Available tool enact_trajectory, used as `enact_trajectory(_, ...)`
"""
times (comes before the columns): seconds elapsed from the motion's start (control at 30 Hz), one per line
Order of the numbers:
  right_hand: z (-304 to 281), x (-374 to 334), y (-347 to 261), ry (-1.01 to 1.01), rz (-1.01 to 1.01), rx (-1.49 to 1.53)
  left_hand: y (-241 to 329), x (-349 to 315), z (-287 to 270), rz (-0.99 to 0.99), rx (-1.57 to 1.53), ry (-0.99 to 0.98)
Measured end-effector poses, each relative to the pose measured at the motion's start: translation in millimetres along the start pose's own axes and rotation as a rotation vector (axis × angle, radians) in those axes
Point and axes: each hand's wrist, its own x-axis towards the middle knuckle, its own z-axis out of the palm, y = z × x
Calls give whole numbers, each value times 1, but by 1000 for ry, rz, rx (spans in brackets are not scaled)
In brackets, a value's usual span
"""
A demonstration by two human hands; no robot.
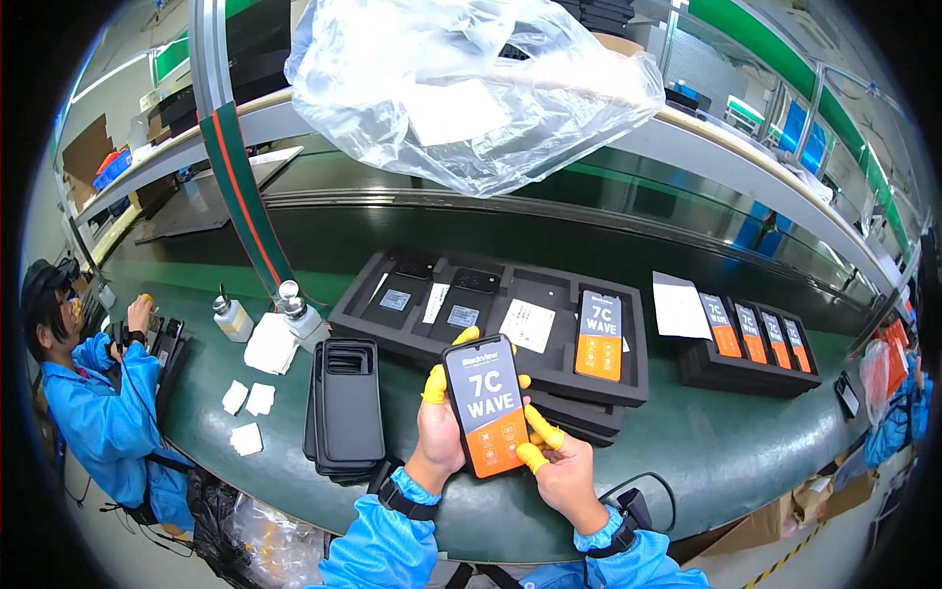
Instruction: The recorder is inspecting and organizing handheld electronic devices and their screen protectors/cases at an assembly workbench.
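Note:
A smartphone [487, 404] with an orange and grey printed screen film is held upright, its front toward me. My left hand [439, 427], in yellow finger cots, is closed round its left side and back. At the lower right edge, the fingers of my right hand [564, 471], also in yellow cots, grip the phone. Just beyond is a black foam tray [633, 344] with a similar phone [600, 334] in its right compartment. Two dark phones [394, 299] lie back up in its left part. Left of my hands is a stack of black phone cases [351, 402].
Two dispenser bottles [233, 319] stand near white wipes [270, 344] at left. Another foam tray [736, 368] with several phones sits at right, beside a paper sheet [680, 306]. A plastic bag [461, 108] hangs off the shelf above. A co-worker [108, 393] sits at far left.

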Motion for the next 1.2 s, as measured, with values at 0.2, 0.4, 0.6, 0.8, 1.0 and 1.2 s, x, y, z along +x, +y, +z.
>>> enact_trajectory(0.2, -5, -1, -6, -51, -98, -324, 0, 2, -1, -8, 9, -6)
enact_trajectory(0.4, -7, 3, -8, -82, 18, -235, 3, 0, 5, -42, -3, 17)
enact_trajectory(0.6, -1, 4, -9, -39, 164, -162, -1, -2, 1, -13, 19, -43)
enact_trajectory(0.8, 1, 5, -36, -9, -478, -1092, 3, 1, -1, -14, -46, 53)
enact_trajectory(1.0, -1, 20, -56, -171, 75, -573, 14, -4, 0, -27, -268, 155)
enact_trajectory(1.2, -23, 24, -30, -331, 255, 16, 5, -2, 5, -67, 71, 170)
